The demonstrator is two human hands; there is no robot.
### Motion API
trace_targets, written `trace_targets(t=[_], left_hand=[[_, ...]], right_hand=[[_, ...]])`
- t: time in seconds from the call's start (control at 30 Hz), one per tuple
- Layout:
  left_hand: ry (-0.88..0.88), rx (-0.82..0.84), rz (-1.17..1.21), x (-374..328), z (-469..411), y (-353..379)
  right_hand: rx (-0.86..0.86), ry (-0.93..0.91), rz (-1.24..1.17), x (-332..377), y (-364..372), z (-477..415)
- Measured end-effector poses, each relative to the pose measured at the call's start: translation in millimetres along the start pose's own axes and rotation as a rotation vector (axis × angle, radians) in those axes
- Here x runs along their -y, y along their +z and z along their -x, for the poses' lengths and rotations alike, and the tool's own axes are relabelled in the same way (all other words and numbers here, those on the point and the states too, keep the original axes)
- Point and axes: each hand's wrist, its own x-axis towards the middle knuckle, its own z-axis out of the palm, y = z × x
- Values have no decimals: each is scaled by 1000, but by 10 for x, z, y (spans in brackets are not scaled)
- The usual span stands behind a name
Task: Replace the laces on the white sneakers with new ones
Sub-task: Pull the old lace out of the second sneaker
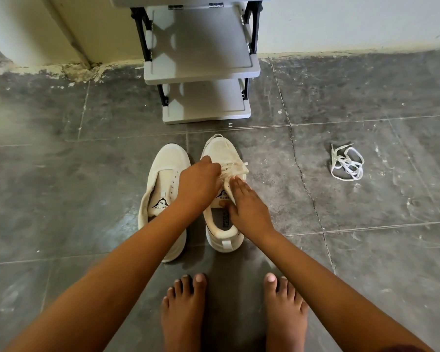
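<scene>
White sneakers side by side on floor.
L hand curls round laces of right-side sneaker; R hand flat on its tongue, fingers straight. Loose lace lies well apart, right.

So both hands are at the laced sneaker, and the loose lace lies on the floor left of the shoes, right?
No: the head view shows the loose lace on the floor right of the shoes. Left hand and right hand are at the laced sneaker.
</scene>
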Motion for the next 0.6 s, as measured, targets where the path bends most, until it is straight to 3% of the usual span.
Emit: trace_targets(t=[0.07,0.13,0.3,0.37,0.47,0.53,0.6], left_hand=[[23,34,-108,-44,-35,-19],[-9,50,-34,-46,-64,-67],[-171,13,1103,-9,-65,-432],[-156,-74,1219,1,-93,-520],[-129,-114,806,58,-170,-459],[-73,44,442,118,-150,-290],[-38,145,238,116,-77,-135]], right_hand=[[1,2,10,-7,1,-8],[4,1,18,-4,-4,-11],[-1,11,20,14,-1,-11],[0,12,27,17,0,-16],[-2,11,32,12,-10,-16],[7,5,32,3,-5,-10],[7,3,22,-1,0,1]])
